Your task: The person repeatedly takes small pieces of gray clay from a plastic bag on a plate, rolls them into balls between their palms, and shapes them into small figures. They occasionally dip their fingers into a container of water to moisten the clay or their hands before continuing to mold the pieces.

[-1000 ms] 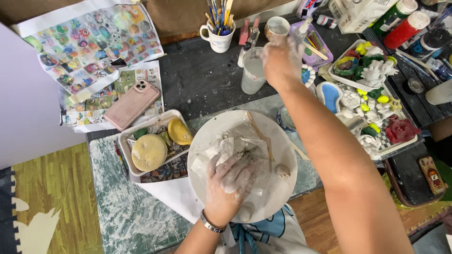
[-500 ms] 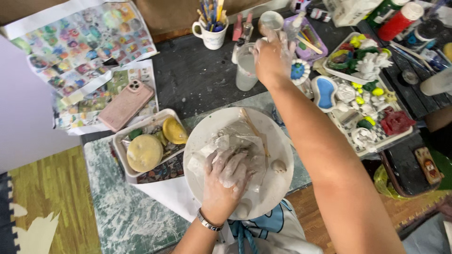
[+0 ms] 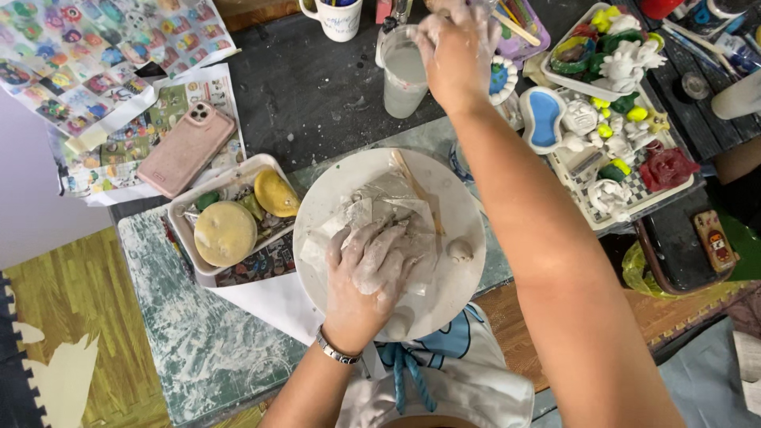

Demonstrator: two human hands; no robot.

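My left hand (image 3: 369, 273), smeared with grey clay, lies flat with fingers spread on a flattened lump of grey clay (image 3: 388, 210) on a round white plate (image 3: 456, 206). A wooden stick (image 3: 414, 186) rests across the plate, and a small clay ball (image 3: 460, 250) sits by my fingers. My right hand (image 3: 456, 47), also coated in clay, reaches to the far side of the table beside a clear cup of cloudy water (image 3: 404, 75). Its fingertips run off the top edge, so what they hold is hidden.
A white tray with yellow sponges (image 3: 226, 234) sits left of the plate, with a pink phone (image 3: 186, 149) and sticker sheets (image 3: 95, 55) behind it. A white mug of brushes (image 3: 337, 16) stands at the back. A tray of painted figures (image 3: 618, 119) fills the right.
My right hand has stretched a little farther toward the back of the table, past the water cup. My left hand has stayed pressed on the clay.
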